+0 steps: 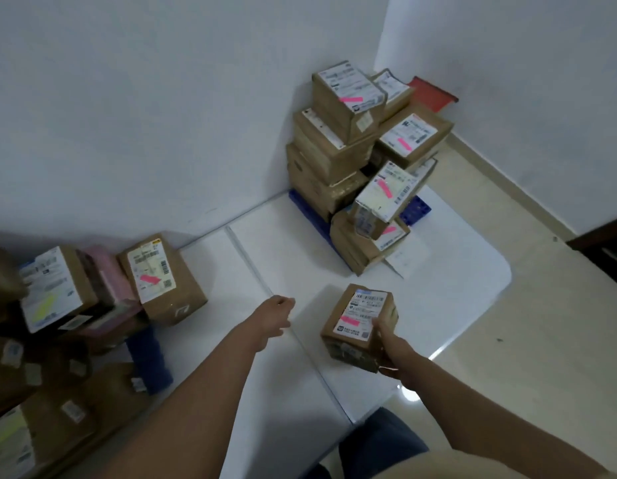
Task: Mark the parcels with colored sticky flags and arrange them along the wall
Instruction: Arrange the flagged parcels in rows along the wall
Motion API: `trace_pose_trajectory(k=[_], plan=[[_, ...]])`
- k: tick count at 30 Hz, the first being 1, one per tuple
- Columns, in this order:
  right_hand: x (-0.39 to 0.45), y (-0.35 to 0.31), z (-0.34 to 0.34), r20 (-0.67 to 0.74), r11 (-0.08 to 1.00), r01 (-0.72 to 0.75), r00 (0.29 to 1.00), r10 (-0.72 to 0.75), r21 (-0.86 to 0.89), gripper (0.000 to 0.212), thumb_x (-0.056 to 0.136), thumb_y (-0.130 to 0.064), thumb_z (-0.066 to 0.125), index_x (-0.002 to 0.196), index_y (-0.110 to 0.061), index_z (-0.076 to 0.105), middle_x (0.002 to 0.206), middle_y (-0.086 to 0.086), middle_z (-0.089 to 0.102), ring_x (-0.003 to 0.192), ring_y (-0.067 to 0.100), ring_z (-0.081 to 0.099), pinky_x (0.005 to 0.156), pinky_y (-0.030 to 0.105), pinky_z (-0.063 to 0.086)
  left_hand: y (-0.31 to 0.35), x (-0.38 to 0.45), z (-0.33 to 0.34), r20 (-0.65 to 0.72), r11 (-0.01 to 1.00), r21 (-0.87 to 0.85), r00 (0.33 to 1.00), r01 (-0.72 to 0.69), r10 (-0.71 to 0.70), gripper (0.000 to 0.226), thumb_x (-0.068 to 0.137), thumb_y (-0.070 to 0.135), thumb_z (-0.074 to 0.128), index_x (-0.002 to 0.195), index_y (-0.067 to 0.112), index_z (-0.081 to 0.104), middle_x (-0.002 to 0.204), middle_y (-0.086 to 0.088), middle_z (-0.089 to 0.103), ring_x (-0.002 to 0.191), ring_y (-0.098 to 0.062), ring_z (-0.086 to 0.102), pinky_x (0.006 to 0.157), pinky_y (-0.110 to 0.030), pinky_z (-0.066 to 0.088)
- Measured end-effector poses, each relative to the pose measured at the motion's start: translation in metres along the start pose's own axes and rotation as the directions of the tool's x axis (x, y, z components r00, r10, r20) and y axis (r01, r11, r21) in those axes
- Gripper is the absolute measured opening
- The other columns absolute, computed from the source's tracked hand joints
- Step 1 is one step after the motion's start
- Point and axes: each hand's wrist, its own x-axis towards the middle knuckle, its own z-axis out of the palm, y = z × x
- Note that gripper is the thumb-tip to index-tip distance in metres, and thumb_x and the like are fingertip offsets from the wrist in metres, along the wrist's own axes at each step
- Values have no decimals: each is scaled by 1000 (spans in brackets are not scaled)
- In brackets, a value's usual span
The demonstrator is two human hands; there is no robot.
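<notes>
- Centrally, a small brown cardboard parcel (360,326) with a white shipping label and a pink sticky flag (348,320) on its top face is held over the white floor panel (300,257).
- Right hand (390,344): fingers and thumb curled round the parcel's near right corner, gripping it.
- Left hand (277,314): extended forward beside the parcel, apart from it, fingers loosely curled, holding nothing.
- Corner stack of brown cardboard parcels (355,160), several bearing pink flags, stands against the white wall (144,115).
- Left group: a pink-flagged cardboard box (162,278) against the wall; beside it a yellow-flagged box (53,288).
</notes>
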Motion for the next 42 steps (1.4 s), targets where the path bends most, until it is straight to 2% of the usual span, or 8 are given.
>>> trace_pose_trajectory(k=[6, 14, 19, 22, 26, 31, 37, 42], plan=[[19, -21, -60, -242, 942, 112, 970, -34, 315, 68, 88, -67, 52, 122, -9, 58, 114, 12, 66, 103, 26, 64, 94, 40, 53, 35, 13, 29, 16, 999, 23, 999, -28, 27, 41, 103, 38, 47, 135, 14, 49, 128, -5, 53, 112, -22, 60, 88, -31, 47], [35, -91, -131, -445, 839, 312, 891, -95, 446, 65, 84, -74, 45, 109, -16, 62, 105, 6, 69, 99, 24, 66, 93, 37, 53, 79, 34, 76, -124, 996, -70, 991, -62, 53, 55, 95, 49, 57, 139, 20, 42, 120, -1, 51, 114, -25, 60, 98, -36, 50], [39, -120, -147, -446, 835, 377, 876, -182, 400, 61, 87, -76, 38, 98, -22, 64, 98, 3, 71, 95, 21, 67, 90, 35, 53, 115, 38, 110, -365, 932, 274, 870, -239, 330, 83, 79, 55, 74, 140, 15, 34, 141, -7, 22, 117, -24, 52, 84, -27, 44], [39, -126, -144, -432, 836, 391, 877, -211, 385, 68, 84, -78, 38, 109, -20, 63, 98, 1, 71, 95, 20, 67, 92, 37, 53, 138, 40, 126, -388, 837, 392, 756, -383, 527, 111, 71, 58, 79, 153, 20, 14, 156, 0, 8, 142, -26, 31, 103, -35, 43], [35, -128, -140, -450, 830, 414, 863, -228, 373, 66, 88, -74, 39, 111, -17, 63, 97, 1, 70, 94, 19, 67, 86, 35, 54, 166, 40, 140, -327, 661, 608, 620, -440, 713, 112, 69, 61, 78, 153, 28, 11, 159, -5, 13, 145, -26, 21, 113, -46, 33], [26, -130, -147, -469, 821, 459, 839, -275, 339, 69, 87, -74, 39, 117, -16, 63, 104, 3, 71, 95, 19, 68, 89, 38, 55, 181, 49, 136, -216, 583, 707, 663, -401, 717, 100, 77, 52, 76, 153, 28, 15, 150, -10, 26, 137, -30, 29, 109, -48, 37], [6, -135, -130, -325, 807, 492, 861, -393, 328, 53, 94, -64, 39, 106, -22, 69, 103, 2, 74, 96, 19, 69, 94, 38, 53, 187, 47, 111, -206, 590, 575, 598, -566, 775, 84, 81, 28, 79, 148, 24, 28, 146, -3, 28, 137, -23, 31, 98, -38, 52], [-8, -135, -104, -203, 831, 422, 906, -372, 362, 50, 94, -62, 43, 109, -21, 68, 103, 1, 73, 96, 17, 69, 73, 25, 52, 177, 50, 96, -205, 585, 586, 596, -561, 777, 77, 82, 17, 79, 143, 23, 33, 145, -3, 26, 138, -24, 34, 94, -34, 55]])
